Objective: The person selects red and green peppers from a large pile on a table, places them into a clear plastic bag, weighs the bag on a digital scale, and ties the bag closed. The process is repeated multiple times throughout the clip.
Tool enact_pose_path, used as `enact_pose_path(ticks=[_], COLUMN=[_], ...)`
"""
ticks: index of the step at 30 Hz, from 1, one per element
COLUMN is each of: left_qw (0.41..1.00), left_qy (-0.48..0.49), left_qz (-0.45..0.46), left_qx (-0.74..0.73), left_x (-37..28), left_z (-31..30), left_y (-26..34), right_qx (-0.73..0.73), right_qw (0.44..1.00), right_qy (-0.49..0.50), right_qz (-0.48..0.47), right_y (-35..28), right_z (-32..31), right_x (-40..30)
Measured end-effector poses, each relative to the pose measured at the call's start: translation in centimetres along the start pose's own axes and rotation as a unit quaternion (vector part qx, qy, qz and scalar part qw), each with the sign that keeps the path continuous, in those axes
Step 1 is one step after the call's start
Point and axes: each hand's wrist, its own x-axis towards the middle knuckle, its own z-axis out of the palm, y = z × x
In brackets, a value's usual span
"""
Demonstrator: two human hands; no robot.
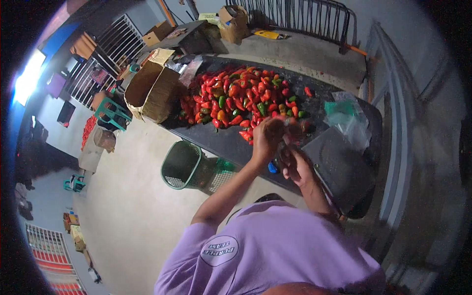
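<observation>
A heap of red peppers (236, 96), mixed with some green and orange ones, lies on the black tabletop (228, 143) before me. At its near edge my left hand (268, 137) is curled at what looks like a clear plastic bag (294, 132) with reddish contents. My right hand (298, 166) is just below and to the right, its fingers bent around the bag's lower part. Motion blur hides the fingertips and exactly what is inside the bag. A small blue object (272, 167) lies on the table beside my right hand.
An open cardboard box (156, 96) stands left of the heap. More clear plastic bags (348, 120), one with green on it, lie at the right. Below the table edge is a green plastic basket (180, 166). A metal railing (392, 121) runs along the right.
</observation>
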Motion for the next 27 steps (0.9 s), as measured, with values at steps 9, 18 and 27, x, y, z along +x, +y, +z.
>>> enact_pose_path(ticks=[9,18,27], left_qw=[0.983,0.978,0.944], left_qy=[-0.161,-0.144,-0.243], left_qz=[0.066,0.148,0.125], left_qx=[0.059,0.001,-0.188], left_x=[-3.7,-3.9,-2.1], left_z=[-3.9,-5.0,-4.2], left_y=[-0.2,4.0,6.3], right_qx=[-0.747,-0.639,0.0], right_qw=[0.613,0.731,0.996], right_qy=[0.163,0.117,0.027], right_qz=[-0.2,-0.208,-0.085], right_y=[-3.3,-5.0,-1.2], right_z=[4.9,6.7,2.7], right_x=[-1.8,-1.4,-1.4])
